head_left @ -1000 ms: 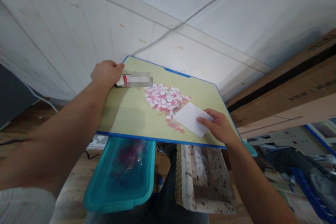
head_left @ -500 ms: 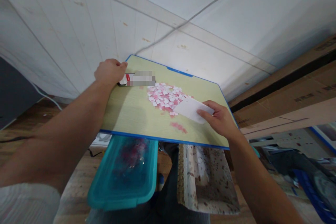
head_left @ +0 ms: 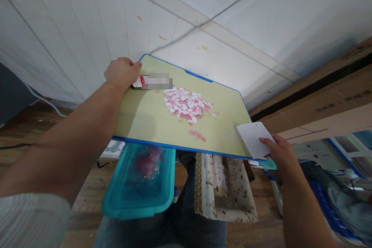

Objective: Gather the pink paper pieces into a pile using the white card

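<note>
A yellow board [head_left: 157, 124] with a blue rim lies in front of me. My left hand [head_left: 122, 73] is closed at its far left edge, the fingertips at the rim; the part gripped is partly hidden. Close by that hand lies a flat phone-like thing [head_left: 157, 81], mostly blurred out. Mid-board is a loose heap of small white and pink paper squares [head_left: 187, 104], with a pink smear of bits [head_left: 197, 135] nearer me. Pinched between the thumb and fingers of my right hand [head_left: 280, 151] is a white card [head_left: 252, 137], at the board's right corner, apart from the heap.
Under the board's near edge, a teal plastic bin [head_left: 136, 205] holds something pinkish-red in clear plastic. Right of it stands a cloth-lined woven basket [head_left: 221, 213]. Cardboard boxes [head_left: 328, 97] lean at the right, and a white wall [head_left: 162, 11] with a cable rises behind.
My right hand has carried the white card away from the heap, to the right and toward me. My left hand stays at the board's edge.
</note>
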`<control>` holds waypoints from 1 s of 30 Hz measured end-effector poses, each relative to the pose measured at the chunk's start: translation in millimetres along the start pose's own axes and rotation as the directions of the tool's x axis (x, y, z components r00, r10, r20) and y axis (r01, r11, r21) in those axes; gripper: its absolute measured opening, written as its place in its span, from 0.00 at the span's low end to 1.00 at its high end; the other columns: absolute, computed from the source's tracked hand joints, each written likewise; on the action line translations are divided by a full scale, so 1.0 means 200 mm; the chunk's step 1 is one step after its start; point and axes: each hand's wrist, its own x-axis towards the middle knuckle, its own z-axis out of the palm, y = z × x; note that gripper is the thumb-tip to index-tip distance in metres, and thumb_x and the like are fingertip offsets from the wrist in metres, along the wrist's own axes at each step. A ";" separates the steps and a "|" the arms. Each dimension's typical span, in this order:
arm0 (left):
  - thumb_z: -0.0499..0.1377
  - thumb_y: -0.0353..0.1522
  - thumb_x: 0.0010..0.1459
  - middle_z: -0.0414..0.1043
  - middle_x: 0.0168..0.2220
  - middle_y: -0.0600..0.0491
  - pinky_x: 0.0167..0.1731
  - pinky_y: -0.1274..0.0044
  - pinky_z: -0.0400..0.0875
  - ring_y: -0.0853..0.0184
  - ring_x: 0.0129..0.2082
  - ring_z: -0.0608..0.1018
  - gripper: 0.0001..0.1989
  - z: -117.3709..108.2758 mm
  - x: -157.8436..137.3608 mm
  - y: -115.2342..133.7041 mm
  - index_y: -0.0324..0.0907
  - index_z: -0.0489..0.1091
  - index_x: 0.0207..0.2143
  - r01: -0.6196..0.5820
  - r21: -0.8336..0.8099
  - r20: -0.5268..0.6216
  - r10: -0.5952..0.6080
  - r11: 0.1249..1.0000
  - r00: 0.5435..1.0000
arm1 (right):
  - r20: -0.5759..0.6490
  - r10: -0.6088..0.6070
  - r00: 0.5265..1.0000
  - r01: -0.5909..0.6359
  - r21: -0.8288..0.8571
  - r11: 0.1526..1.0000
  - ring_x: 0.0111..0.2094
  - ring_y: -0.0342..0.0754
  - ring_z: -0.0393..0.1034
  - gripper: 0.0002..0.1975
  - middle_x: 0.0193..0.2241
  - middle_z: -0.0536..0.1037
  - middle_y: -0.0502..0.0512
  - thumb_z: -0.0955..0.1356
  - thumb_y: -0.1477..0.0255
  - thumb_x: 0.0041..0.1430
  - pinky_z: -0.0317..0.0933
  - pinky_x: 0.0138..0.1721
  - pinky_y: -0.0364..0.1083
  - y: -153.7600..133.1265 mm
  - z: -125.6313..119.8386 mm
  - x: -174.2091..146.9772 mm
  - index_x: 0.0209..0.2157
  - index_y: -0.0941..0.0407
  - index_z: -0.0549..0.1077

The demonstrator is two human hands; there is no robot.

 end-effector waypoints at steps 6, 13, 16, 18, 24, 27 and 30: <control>0.51 0.57 0.59 0.76 0.53 0.43 0.52 0.52 0.68 0.50 0.52 0.75 0.32 -0.01 -0.01 0.00 0.46 0.78 0.51 0.001 -0.009 0.009 -0.001 1.000 1.000 | -0.083 0.082 0.993 -0.082 0.007 0.997 0.27 0.54 0.75 0.25 0.32 0.81 0.61 0.73 0.60 0.47 0.68 0.22 0.49 0.20 -0.06 0.09 0.46 0.58 0.76; 0.51 0.58 0.57 0.77 0.52 0.44 0.53 0.55 0.70 0.52 0.49 0.75 0.33 0.00 0.00 0.00 0.46 0.78 0.50 0.030 0.026 -0.021 -0.029 0.999 0.999 | 0.026 0.010 1.000 -0.007 -0.085 0.996 0.24 0.51 0.73 0.20 0.26 0.78 0.55 0.71 0.57 0.51 0.66 0.21 0.46 0.14 0.00 -0.02 0.40 0.57 0.75; 0.52 0.58 0.57 0.77 0.52 0.43 0.52 0.54 0.70 0.53 0.49 0.75 0.34 0.00 0.00 0.00 0.45 0.78 0.50 0.017 0.017 -0.020 -0.016 1.000 1.000 | 0.107 -0.035 0.994 0.047 -0.111 0.993 0.18 0.49 0.69 0.18 0.20 0.75 0.52 0.70 0.55 0.55 0.61 0.18 0.45 0.06 0.06 -0.12 0.34 0.57 0.72; 0.51 0.57 0.57 0.76 0.52 0.43 0.53 0.54 0.69 0.52 0.50 0.75 0.34 0.01 0.00 -0.01 0.44 0.77 0.51 0.005 0.011 -0.011 -0.005 1.000 1.000 | 0.160 -0.020 0.987 0.035 -0.089 0.995 0.18 0.49 0.69 0.18 0.19 0.75 0.52 0.70 0.55 0.55 0.61 0.18 0.45 -0.01 0.11 -0.20 0.34 0.56 0.71; 0.51 0.57 0.58 0.76 0.54 0.45 0.54 0.55 0.68 0.52 0.52 0.74 0.34 0.02 0.01 -0.01 0.45 0.78 0.52 0.031 0.011 -0.009 -0.031 0.999 0.999 | 0.282 -0.017 0.959 0.021 -0.010 1.000 0.16 0.49 0.68 0.19 0.18 0.75 0.52 0.68 0.53 0.57 0.60 0.17 0.45 -0.15 0.25 -0.39 0.35 0.57 0.72; 0.50 0.58 0.57 0.75 0.55 0.46 0.55 0.54 0.68 0.52 0.53 0.73 0.35 0.03 0.01 -0.02 0.45 0.77 0.53 0.032 -0.003 0.003 -0.032 0.999 0.999 | 0.345 0.000 0.939 -0.012 0.032 0.999 0.15 0.48 0.66 0.18 0.17 0.74 0.51 0.69 0.53 0.57 0.59 0.16 0.45 -0.19 0.31 -0.47 0.32 0.55 0.71; 0.51 0.58 0.57 0.74 0.57 0.45 0.56 0.52 0.65 0.50 0.56 0.72 0.35 0.03 0.02 -0.03 0.45 0.76 0.54 0.033 -0.036 0.024 -0.032 0.999 0.999 | 0.398 0.013 0.917 -0.052 0.088 0.995 0.14 0.47 0.65 0.17 0.16 0.74 0.51 0.69 0.54 0.58 0.58 0.15 0.44 -0.24 0.38 -0.54 0.31 0.54 0.71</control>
